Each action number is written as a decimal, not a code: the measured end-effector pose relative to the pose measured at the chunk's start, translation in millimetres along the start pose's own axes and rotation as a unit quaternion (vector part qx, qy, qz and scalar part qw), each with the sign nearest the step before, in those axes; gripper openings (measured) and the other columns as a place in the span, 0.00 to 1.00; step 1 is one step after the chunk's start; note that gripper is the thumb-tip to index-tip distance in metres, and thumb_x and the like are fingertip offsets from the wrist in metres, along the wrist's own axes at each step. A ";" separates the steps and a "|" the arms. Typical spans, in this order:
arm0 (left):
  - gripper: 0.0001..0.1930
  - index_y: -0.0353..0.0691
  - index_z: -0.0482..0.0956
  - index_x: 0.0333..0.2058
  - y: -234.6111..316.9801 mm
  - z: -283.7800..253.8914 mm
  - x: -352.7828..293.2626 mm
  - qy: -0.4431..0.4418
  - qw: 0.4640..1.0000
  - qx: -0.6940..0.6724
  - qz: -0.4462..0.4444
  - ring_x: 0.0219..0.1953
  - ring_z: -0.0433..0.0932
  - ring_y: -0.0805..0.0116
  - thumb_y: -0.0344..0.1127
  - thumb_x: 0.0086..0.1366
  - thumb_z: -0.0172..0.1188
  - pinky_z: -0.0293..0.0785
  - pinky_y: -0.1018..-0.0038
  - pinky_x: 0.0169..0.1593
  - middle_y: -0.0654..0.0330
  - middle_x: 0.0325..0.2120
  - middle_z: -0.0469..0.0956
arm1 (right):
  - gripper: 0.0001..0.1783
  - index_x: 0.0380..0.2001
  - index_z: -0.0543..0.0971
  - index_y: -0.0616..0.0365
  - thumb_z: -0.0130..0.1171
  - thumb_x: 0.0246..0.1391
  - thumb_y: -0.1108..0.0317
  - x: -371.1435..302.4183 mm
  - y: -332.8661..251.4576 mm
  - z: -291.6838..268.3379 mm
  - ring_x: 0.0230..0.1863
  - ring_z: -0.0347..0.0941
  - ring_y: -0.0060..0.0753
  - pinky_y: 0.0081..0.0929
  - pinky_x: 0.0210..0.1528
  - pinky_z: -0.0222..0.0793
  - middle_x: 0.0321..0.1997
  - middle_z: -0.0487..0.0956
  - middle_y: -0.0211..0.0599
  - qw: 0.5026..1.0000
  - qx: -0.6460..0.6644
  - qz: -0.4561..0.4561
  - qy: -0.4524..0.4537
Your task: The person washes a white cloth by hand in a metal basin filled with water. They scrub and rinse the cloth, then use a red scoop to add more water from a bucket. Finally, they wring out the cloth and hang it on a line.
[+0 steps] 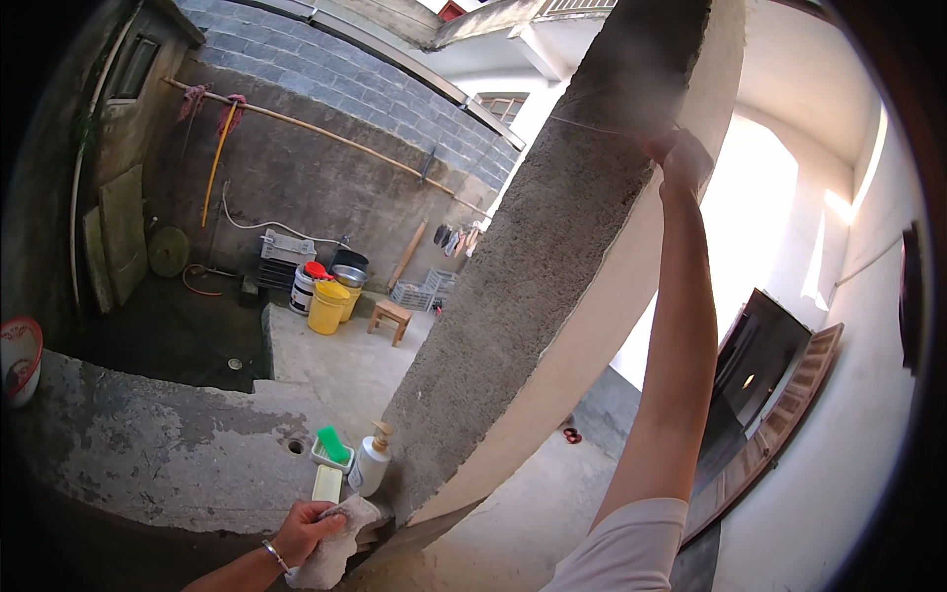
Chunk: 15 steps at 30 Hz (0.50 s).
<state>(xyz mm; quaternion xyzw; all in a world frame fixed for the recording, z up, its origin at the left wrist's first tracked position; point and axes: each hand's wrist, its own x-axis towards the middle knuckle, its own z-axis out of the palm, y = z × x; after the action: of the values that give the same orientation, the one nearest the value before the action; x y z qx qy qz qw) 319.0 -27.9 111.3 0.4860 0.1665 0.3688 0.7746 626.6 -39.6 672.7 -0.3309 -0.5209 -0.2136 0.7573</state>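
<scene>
At the lower left, my left hand (304, 533), with a bracelet at the wrist, is closed round a crumpled greyish-white cloth (338, 549). My right arm reaches up to the rough grey pillar (533, 232). There my right hand (681, 161) looks closed at the pillar's pale edge; a blurry patch partly hides its fingers, and what they grip is unclear. A thin line like a string (590, 125) crosses the pillar beside it. Near my left hand stand a white pump bottle (371, 466), a dish with a green sponge (333, 445) and a pale block like soap (327, 483).
A worn concrete ledge (187, 444) runs leftward, with a drain hole and a red-rimmed basin (20, 360) at its end. Farther back are yellow buckets (327, 308), a wooden stool (391, 318) and stacked crates (286, 247). A wooden door (789, 405) stands at right.
</scene>
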 end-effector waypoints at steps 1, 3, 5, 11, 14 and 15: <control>0.07 0.34 0.77 0.30 0.6 -0.4 0.1 -0.001 1.000 -0.004 -0.002 0.24 0.70 0.81 0.32 0.58 0.55 0.66 0.83 0.29 0.67 0.22 0.74 | 0.15 0.22 0.71 0.66 0.40 0.58 0.69 -1.1 0.0 -2.2 0.14 0.71 0.30 0.25 0.17 0.73 0.17 0.74 0.41 1.000 -0.003 0.007 0.010; 0.07 0.34 0.77 0.31 2.0 -0.7 0.2 -0.004 1.000 -0.011 -0.007 0.25 0.70 0.82 0.32 0.59 0.55 0.66 0.83 0.29 0.68 0.22 0.74 | 0.13 0.22 0.72 0.65 0.42 0.55 0.70 -4.0 1.5 -5.7 0.16 0.70 0.31 0.25 0.19 0.72 0.18 0.74 0.41 0.999 0.014 0.014 0.036; 0.07 0.34 0.77 0.31 -1.3 -5.4 2.5 -0.007 1.000 -0.007 -0.009 0.24 0.70 0.82 0.32 0.59 0.55 0.66 0.83 0.29 0.68 0.22 0.74 | 0.08 0.21 0.73 0.66 0.47 0.48 0.73 -4.3 9.3 -8.8 0.17 0.71 0.34 0.24 0.20 0.69 0.20 0.75 0.43 0.997 0.051 0.026 0.054; 0.07 0.34 0.77 0.31 -10.1 -9.0 9.0 -0.017 1.000 -0.010 -0.008 0.23 0.70 0.82 0.32 0.59 0.55 0.66 0.83 0.28 0.67 0.22 0.75 | 0.17 0.23 0.71 0.63 0.37 0.61 0.66 -4.1 31.4 -15.9 0.18 0.71 0.28 0.25 0.24 0.76 0.20 0.75 0.39 0.995 0.075 0.062 0.024; 0.07 0.34 0.77 0.32 -4.5 -4.5 7.5 -0.023 1.000 -0.015 -0.012 0.23 0.70 0.82 0.32 0.59 0.55 0.66 0.82 0.28 0.67 0.23 0.75 | 0.18 0.23 0.71 0.63 0.37 0.61 0.66 -1.6 44.4 -19.6 0.19 0.72 0.28 0.25 0.26 0.77 0.21 0.75 0.39 0.993 0.089 0.073 0.027; 0.08 0.34 0.77 0.32 -2.7 -3.7 7.1 -0.026 0.999 -0.017 -0.013 0.24 0.70 0.82 0.32 0.59 0.55 0.67 0.82 0.28 0.67 0.23 0.75 | 0.18 0.23 0.71 0.62 0.37 0.61 0.66 -3.0 44.2 -19.1 0.19 0.72 0.28 0.25 0.26 0.77 0.21 0.75 0.39 0.993 0.090 0.072 0.025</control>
<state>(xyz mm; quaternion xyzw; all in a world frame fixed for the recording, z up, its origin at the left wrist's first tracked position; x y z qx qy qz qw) 322.6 -21.1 107.9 0.4798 0.1461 0.3484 0.7919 667.4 -23.0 653.0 -0.2927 -0.4934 -0.1187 0.8104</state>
